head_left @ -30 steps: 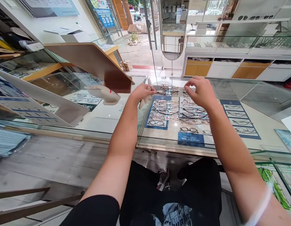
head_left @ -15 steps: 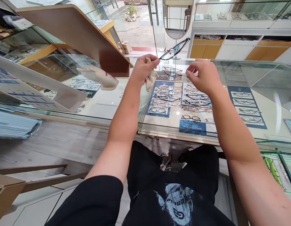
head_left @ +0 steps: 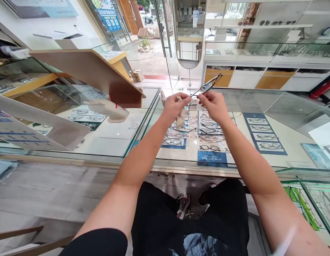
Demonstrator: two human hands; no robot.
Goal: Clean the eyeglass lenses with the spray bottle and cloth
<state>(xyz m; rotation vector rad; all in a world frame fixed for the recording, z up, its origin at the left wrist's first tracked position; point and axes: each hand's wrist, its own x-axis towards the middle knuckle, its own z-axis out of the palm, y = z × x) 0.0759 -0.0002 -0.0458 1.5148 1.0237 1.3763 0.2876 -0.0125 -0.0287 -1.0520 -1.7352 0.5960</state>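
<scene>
Dark-framed eyeglasses [head_left: 213,84] with a light blue tag on the lens are held up over the glass counter. My left hand [head_left: 176,106] pinches one end of them, and a beige cloth [head_left: 182,118] hangs from the same hand. Closed at the fingertips, my right hand [head_left: 213,106] touches the near part of the glasses, close beside my left hand. Below both hands, rows of eyeglasses [head_left: 209,148] lie in the glass display case [head_left: 191,164].
A white bottle [head_left: 163,96] stands just behind my left hand. To the left are a brown wooden board [head_left: 84,67], a beige bottle-shaped object [head_left: 108,109] and a white slanted stand [head_left: 42,122]. An oval mirror [head_left: 190,46] stands beyond the counter.
My right hand has moved left to the glasses and its fingers have closed on them. The camera view has tilted up, showing more of the shop beyond the counter.
</scene>
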